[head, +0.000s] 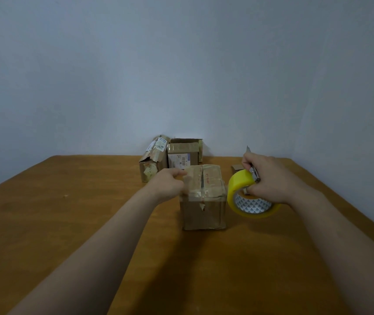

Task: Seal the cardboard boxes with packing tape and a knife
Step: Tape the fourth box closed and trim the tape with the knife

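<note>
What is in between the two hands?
In the head view, a cardboard box sits between the left hand and the right hand holding the tape roll.

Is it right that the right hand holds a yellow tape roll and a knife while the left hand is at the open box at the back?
Not quite. The head view shows the left hand at the nearest box, whose flaps are closed, not the open box at the back. The right hand does hold the yellow tape roll and the knife.
</note>
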